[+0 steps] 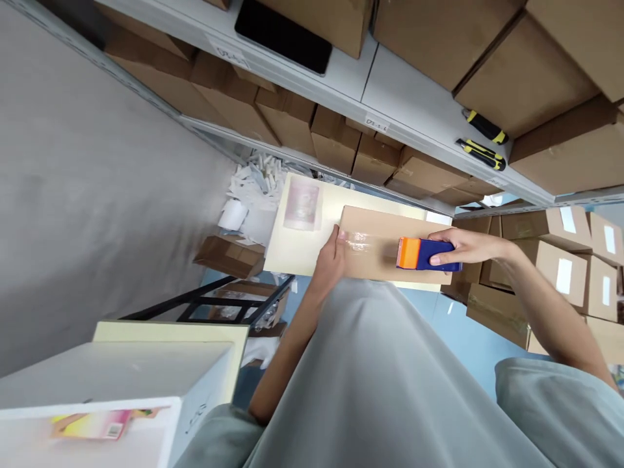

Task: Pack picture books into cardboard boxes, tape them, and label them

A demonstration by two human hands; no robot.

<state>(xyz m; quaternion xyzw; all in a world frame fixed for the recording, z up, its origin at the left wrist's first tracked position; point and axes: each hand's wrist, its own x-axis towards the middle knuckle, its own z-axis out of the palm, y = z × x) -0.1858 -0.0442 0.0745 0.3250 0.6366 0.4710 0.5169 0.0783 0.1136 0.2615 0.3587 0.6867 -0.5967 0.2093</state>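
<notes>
The person's right hand (448, 247) grips a dark-blue and orange handheld tape dispenser with a toothed edge (429, 254), its thumb pressed along the near side and its fingers curled over the far side; the orange toothed end points left, and the dispenser sits over the right part of a long, flat-topped tan cardboard box (375, 263), though whether the two touch cannot be told; the left hand (331, 257) holds the box's left end, its thumb at the edge and its other fingers partly hidden, so how firmly it pinches cannot be told; a shiny strip of clear adhesive tape (358, 242) lies across the box's top near that hand; the box rests lengthwise on a cream-coloured rectangular tabletop (280, 253), just in front of the person's body, and a translucent plastic sheet with a pinkish tint (302, 205) lies on the tabletop to the left of the box; beyond stands a grey metal shelf (414, 97), bearing a flat black rectangular slab (283, 36), two black-and-yellow utility knives (481, 155) side by side, and brown cardboard cartons (529, 71); white paper scraps (258, 182) are heaped beyond the tabletop's left end; at right, tan cartons with white labels (556, 260) stand stacked above a blue floor (448, 318).
</notes>
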